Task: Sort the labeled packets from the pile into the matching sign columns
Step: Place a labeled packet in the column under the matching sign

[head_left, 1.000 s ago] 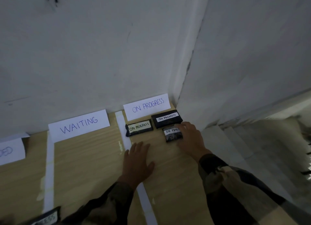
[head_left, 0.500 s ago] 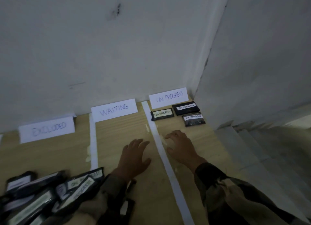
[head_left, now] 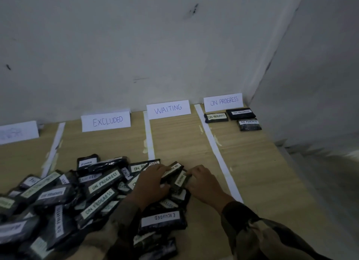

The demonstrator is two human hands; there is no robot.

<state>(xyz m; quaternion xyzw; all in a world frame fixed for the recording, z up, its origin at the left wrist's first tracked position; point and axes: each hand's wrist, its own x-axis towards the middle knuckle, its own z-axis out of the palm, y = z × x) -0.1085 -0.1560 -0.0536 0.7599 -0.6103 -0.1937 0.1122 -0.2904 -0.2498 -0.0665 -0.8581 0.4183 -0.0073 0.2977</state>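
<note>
Two hands work at the right edge of the pile (head_left: pixel 77 191) of black labeled packets on the wooden table (head_left: pixel 252 172). The left hand (head_left: pixel 149 184) rests on that edge, fingers curled over the ON-labeled packet (head_left: pixel 174 167), thumb beneath it. The right hand (head_left: pixel 204 182), just right of the pile, pinches the end of the pale-label packet (head_left: pixel 180 180), whose text is blurred. The hands are close together but not touching. Beyond the pile, against the wall (head_left: pixel 136 46), stand the EXCLUDED sign (head_left: pixel 106 121), the WAITING sign (head_left: pixel 168 109) and, farthest right, the ON PROGRESS sign (head_left: pixel 223 102). Three sorted packets (head_left: pixel 240 113) lie beyond and right of the pile, well apart from it.
</note>
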